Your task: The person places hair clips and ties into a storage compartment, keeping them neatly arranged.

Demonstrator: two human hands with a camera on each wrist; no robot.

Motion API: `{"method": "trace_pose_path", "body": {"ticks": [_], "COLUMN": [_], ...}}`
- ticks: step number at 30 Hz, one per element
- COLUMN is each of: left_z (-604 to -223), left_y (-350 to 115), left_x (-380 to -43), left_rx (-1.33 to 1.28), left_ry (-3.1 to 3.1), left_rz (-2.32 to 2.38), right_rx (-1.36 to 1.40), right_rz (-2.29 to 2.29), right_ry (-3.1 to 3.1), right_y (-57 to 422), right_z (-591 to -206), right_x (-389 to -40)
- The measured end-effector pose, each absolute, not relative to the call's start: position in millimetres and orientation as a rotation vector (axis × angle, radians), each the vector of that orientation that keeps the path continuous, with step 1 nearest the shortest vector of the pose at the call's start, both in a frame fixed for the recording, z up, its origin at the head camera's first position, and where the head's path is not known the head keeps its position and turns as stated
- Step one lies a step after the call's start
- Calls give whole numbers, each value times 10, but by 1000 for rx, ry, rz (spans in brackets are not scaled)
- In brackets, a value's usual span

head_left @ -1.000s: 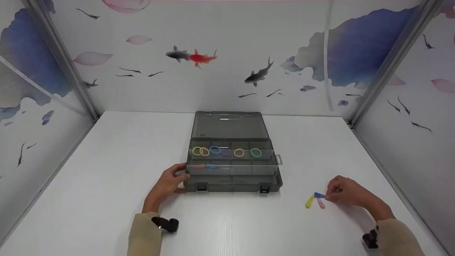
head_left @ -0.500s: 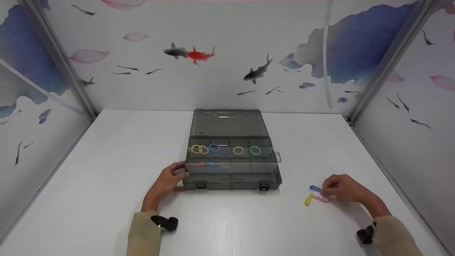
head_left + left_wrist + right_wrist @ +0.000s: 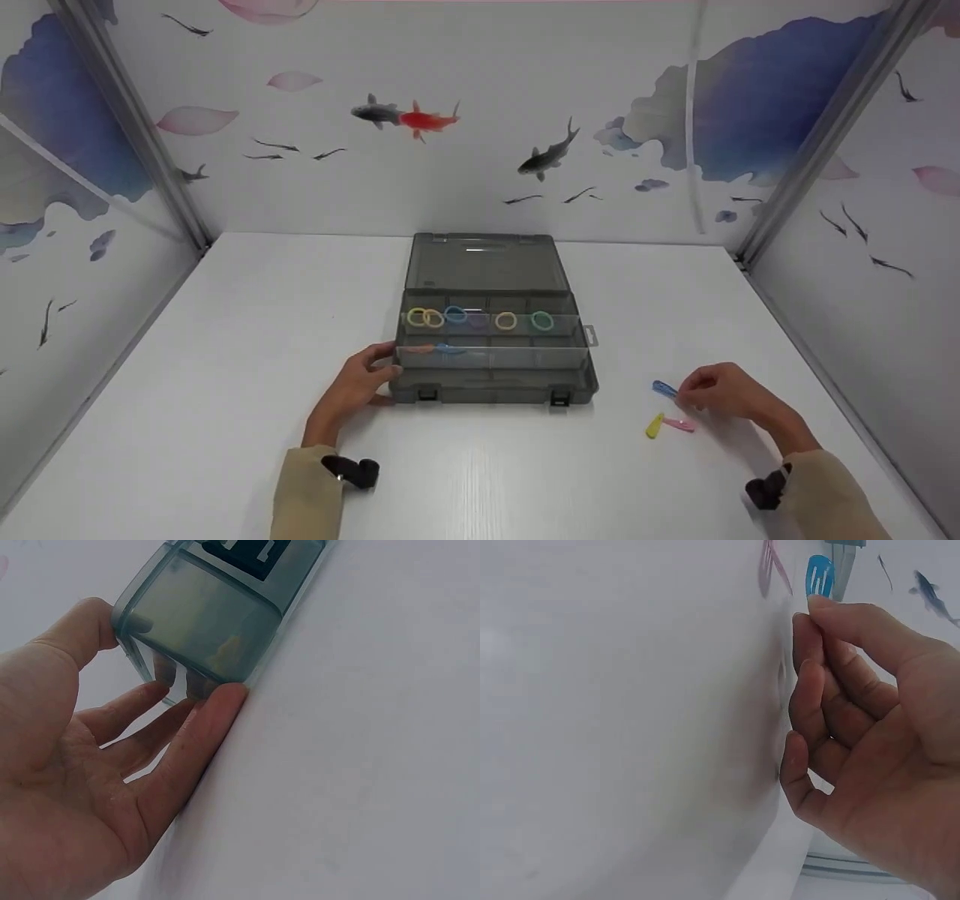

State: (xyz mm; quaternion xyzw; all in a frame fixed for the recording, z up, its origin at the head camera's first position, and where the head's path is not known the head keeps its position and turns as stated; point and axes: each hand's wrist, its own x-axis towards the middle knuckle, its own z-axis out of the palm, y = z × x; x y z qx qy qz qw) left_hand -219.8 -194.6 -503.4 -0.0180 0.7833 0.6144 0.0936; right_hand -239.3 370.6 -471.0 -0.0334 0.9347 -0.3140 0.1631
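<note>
My right hand (image 3: 716,391) pinches a blue snap hair clip (image 3: 820,576) between thumb and index finger, its broad slotted end sticking out toward the box. On the table just below that hand lie a yellow hair clip (image 3: 655,426) and a pink hair clip (image 3: 679,425), their ends close together. A grey translucent compartment box (image 3: 577,394) stands with its lid (image 3: 484,262) laid back. My left hand (image 3: 358,382) holds its left front corner, thumb at the upper edge and fingers against the side wall (image 3: 202,622).
Several coloured rings, among them a green ring (image 3: 541,321), are in the back row of compartments. An orange clip (image 3: 420,349) and another blue clip (image 3: 450,349) lie in the middle row. Printed panels (image 3: 480,172) enclose the white table (image 3: 247,337).
My right hand has lifted the blue clip away from the other two and turned it, moving slightly up and left. The pink clip has swung round on the table. My left hand stays put.
</note>
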Motion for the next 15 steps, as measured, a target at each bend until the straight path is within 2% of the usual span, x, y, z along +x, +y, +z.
{"method": "trace_pose_path", "body": {"ticks": [15], "left_z": [-5034], "left_y": [-1929], "left_x": [-2191], "left_rx": [-87], "left_ry": [2320], "left_rz": [1812], "right_rx": [-49], "right_rz": [-1199], "right_ry": [2687], "right_y": [3496], "right_z": [-4443], "right_x": [-2574]}}
